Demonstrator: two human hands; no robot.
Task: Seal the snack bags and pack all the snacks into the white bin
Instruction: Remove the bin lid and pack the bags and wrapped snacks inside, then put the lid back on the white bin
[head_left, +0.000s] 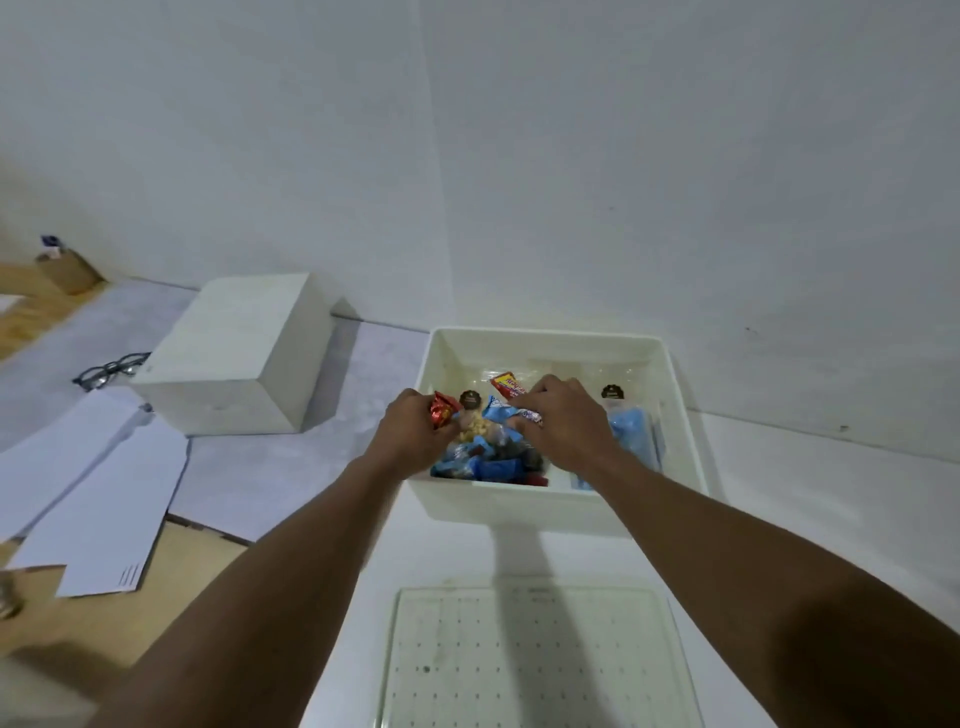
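Observation:
The white bin (545, 340) stands against the wall, with both my hands reaching into it. My left hand (415, 431) is closed around a small red wrapped snack (442, 410) at the bin's left side. My right hand (563, 421) grips a blue and white snack packet (511, 412) over a pile of blue and red wrapped snacks (488, 462). A red and yellow packet (508, 383) lies behind the hands. A clear bag of pale snacks with a dark round label (470, 399) sits between them. A blue-filled bag (636, 436) leans at the right.
An upturned white box (234, 358) stands left of the bin, with dark-framed glasses (111, 368) beside it. White envelopes (98, 488) lie on the wooden table at the left. A clear dotted board (535, 654) lies in front of the bin.

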